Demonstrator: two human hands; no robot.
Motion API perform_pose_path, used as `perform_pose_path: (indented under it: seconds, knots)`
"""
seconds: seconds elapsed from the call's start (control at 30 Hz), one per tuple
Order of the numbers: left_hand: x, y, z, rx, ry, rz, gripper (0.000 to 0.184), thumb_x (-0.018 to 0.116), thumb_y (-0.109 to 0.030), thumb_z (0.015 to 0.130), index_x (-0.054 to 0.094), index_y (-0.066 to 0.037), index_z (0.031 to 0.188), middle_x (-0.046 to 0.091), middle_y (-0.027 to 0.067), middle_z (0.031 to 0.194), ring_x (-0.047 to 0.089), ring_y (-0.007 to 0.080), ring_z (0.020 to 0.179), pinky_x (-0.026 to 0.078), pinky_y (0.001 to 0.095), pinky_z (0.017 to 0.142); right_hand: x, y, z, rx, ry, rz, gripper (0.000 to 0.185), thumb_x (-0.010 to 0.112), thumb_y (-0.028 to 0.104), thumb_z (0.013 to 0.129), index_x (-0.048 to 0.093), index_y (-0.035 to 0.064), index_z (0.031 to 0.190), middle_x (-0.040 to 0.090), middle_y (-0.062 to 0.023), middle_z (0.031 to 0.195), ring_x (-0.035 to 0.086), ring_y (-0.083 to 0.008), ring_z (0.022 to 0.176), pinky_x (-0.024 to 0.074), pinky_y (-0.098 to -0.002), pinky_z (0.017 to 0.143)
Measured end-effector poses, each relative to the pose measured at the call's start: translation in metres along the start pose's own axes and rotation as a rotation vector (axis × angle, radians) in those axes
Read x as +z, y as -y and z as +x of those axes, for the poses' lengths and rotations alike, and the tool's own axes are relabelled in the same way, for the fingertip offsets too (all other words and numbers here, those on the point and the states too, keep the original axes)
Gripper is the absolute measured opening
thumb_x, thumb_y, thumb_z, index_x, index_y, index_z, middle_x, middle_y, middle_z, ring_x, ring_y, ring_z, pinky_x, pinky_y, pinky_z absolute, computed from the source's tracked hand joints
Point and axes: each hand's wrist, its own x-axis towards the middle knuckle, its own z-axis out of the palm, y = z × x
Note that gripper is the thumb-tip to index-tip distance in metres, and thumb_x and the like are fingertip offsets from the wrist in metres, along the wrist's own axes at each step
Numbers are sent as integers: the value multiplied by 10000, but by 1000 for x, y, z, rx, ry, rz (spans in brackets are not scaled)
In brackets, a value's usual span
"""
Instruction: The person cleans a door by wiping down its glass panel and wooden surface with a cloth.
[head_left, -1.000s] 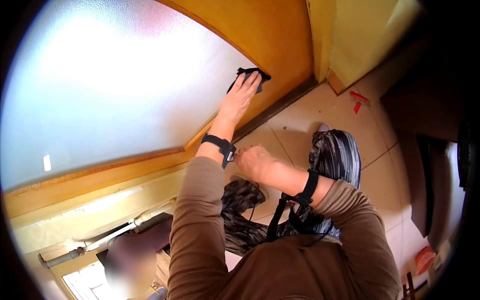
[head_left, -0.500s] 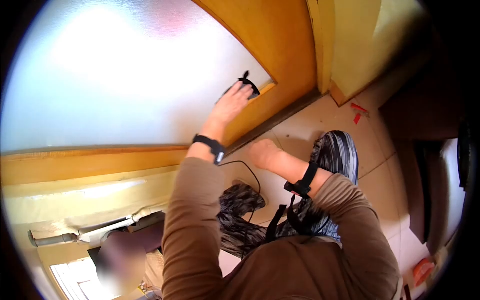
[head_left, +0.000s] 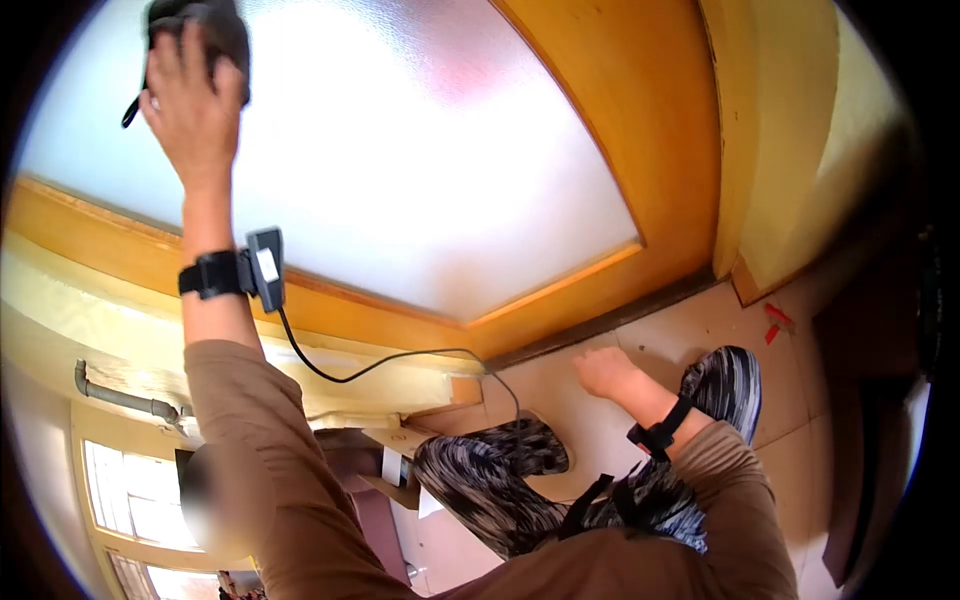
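Note:
Against the frosted glass pane [head_left: 400, 140], a dark cloth [head_left: 215, 35] lies under my left hand [head_left: 195, 110], which presses it at the upper left. The fingers rest spread over the cloth, and a short black loop hangs from its lower edge. A black device is strapped to my left wrist, with a cable running from it. Low over the tiled floor, beside my legs, is my right hand [head_left: 605, 372]. Its fingers are curled closed, and whatever they may hold is hidden. Another black strap circles the right wrist.
An orange wooden frame [head_left: 645, 150] surrounds the glass. Red scraps [head_left: 775, 322] lie on the floor [head_left: 650, 345] near the wall corner. At the left are a grey pipe [head_left: 125, 398] and a bright window [head_left: 135, 490]. Dark furniture [head_left: 870, 400] stands at the right.
My left hand has moved with the cloth from the pane's lower right corner to its upper left. The view has shifted, and my right hand stays low with its fingers curled.

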Motion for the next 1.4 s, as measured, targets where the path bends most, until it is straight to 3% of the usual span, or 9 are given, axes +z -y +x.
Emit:
perform_pose_path:
  seconds: [0.17,0.37,0.53,0.67,0.93,1.1,1.2,1.27,1.4]
  knots:
    - [10,-38,19,-372,-182,-236,621,292,-490,921,284,-81,1388,225,244,1424,210,419,1311,151,557,1039,2,6,6,-31,-63,-57,205,481,141,807,636,64,916,642,-146,930,639,-273,854,515,-370,703]
    - [-42,-194,-17,-21,329,-587,610,638,-365,716,442,-215,1274,321,92,1400,163,332,1350,19,553,1073,-5,9,4,-36,24,-31,260,457,171,815,588,59,1011,626,-167,972,617,-315,894,499,-417,754]
    - [-59,-292,-96,458,454,-765,587,466,-375,871,289,-171,1393,187,19,1480,84,209,1380,-6,435,1114,-9,6,1,-26,4,-40,232,440,162,834,614,53,943,631,-153,960,619,-321,891,502,-412,749]
    - [-56,-276,-105,533,346,-752,601,501,-407,835,351,-154,1360,251,19,1454,144,194,1367,0,406,1126,-15,-3,-3,-28,-43,-43,267,433,216,844,581,59,1001,609,-178,1005,599,-336,929,486,-431,780]
    - [-34,-79,27,-2,21,-412,532,610,-441,755,493,-220,1225,435,50,1320,306,248,1300,198,485,1048,20,-11,7,-55,20,9,308,465,283,838,575,61,1022,602,-192,1019,583,-344,959,465,-439,820]
    - [-33,-10,93,-367,-146,-166,513,572,-432,810,502,-46,1140,408,212,1291,326,351,1258,205,556,1019,-1,-6,-2,-102,-112,5,276,447,245,835,586,68,994,626,-188,938,605,-359,886,474,-453,792]
    - [-5,-21,88,-507,-301,-139,622,563,-440,816,406,13,1212,380,241,1298,328,386,1241,229,545,1005,6,-11,6,-50,-28,-44,327,497,291,842,537,97,1102,606,-162,1033,586,-329,951,469,-439,813]
    - [13,-53,72,-506,-411,-184,616,510,-538,813,404,-101,1234,348,206,1348,264,385,1292,185,584,992,-4,-3,4,-67,-39,-46,312,495,277,841,537,97,1091,607,-161,1020,588,-328,946,475,-440,799]
    - [-20,-150,26,-272,-82,-386,713,542,-571,738,407,-106,1261,344,247,1343,227,424,1304,152,630,1006,-6,4,1,-54,33,-27,332,509,305,835,534,101,1096,600,-165,1036,582,-332,958,474,-447,803]
